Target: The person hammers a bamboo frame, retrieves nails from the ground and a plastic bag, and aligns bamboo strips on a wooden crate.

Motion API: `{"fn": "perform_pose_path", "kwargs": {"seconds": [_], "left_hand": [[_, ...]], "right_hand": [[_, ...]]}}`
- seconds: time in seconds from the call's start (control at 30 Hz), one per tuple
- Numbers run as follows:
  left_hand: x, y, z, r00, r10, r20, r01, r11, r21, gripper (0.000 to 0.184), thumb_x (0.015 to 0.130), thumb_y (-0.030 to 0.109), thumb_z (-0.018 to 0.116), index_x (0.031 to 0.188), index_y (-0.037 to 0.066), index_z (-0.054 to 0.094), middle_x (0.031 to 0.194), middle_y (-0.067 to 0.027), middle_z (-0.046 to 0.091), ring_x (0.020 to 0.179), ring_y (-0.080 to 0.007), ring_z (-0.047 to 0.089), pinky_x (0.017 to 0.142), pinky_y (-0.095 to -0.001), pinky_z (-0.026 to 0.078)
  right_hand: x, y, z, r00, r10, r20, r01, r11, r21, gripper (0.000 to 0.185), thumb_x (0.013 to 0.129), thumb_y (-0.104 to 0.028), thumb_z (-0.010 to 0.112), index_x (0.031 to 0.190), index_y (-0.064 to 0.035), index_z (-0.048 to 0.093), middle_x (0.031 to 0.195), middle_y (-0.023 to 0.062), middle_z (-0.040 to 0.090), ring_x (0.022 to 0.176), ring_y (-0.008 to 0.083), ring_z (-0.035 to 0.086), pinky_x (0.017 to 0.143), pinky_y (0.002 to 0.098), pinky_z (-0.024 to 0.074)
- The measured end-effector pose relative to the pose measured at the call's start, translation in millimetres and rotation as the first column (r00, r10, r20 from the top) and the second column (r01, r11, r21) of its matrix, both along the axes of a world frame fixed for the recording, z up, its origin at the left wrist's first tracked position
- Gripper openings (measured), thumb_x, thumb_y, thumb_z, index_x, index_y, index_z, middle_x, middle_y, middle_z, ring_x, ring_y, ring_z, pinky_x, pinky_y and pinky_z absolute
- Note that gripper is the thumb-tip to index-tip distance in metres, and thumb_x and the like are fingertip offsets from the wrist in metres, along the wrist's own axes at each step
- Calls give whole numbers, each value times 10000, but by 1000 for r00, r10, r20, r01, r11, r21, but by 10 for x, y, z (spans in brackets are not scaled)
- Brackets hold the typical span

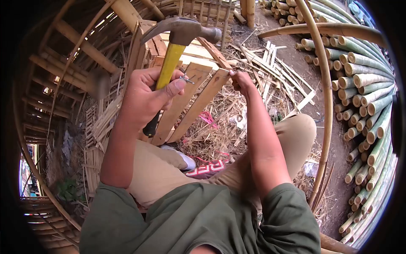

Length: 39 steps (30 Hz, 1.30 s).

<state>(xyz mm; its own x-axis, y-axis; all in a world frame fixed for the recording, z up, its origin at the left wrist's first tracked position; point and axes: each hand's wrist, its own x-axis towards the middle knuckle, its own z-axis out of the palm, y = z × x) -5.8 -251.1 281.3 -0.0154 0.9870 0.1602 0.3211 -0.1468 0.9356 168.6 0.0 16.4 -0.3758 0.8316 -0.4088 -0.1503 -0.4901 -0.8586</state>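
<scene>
My left hand [146,99] is closed around a claw hammer [172,55] with a yellow shaft and black grip, its steel head pointing up. Thumb and fingertips of the same hand also pinch a few small nails [186,79]. In front of me leans a slatted wooden crate [202,94], tilted up between my legs. My right hand [242,81] is curled shut at the crate's right corner, the thumb against the end of a slat. What its other fingers touch underneath is hidden.
Split bamboo strips [270,63] lie scattered beyond the crate, and straw [207,142] covers the ground. Stacked bamboo poles [368,89] fill the right side. A curved bamboo pole [323,84] stands between me and the stack. Bamboo framework [63,76] rises at left.
</scene>
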Motion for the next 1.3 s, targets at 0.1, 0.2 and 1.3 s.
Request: {"fn": "perform_pose_path", "kwargs": {"seconds": [0.1, 0.2, 1.3], "left_hand": [[-260, -234, -317, 995, 78, 61, -73, 995, -68, 231, 900, 190, 719, 988, -16, 664, 739, -22, 620, 499, -18, 419, 432, -201, 311], [-476, -364, -604, 975, 159, 153, -141, 982, -126, 208, 894, 156, 725, 986, -24, 677, 727, -17, 624, 521, -20, 468, 447, -188, 352], [-1175, -267, -1819, 866, 416, 277, -292, 871, -396, 176, 898, 162, 710, 861, -8, 682, 638, 38, 560, 480, -9, 402, 418, -215, 308]], "right_hand": [[300, 28, -374, 986, 60, -153, -81, 988, -130, 267, 941, -212, 599, 717, -87, 523, 536, -46, 305, 429, 99, 230, 426, 302, 174], [536, -105, -648, 987, 25, -161, -40, 995, -92, 185, 942, -153, 521, 761, -119, 507, 545, -57, 295, 423, 90, 222, 418, 287, 166], [1404, -216, -263, 504, -864, 10, 853, 499, 152, 377, 904, -170, 342, 1112, -8, 611, 607, 17, 405, 493, 136, 365, 448, 286, 304]]}}
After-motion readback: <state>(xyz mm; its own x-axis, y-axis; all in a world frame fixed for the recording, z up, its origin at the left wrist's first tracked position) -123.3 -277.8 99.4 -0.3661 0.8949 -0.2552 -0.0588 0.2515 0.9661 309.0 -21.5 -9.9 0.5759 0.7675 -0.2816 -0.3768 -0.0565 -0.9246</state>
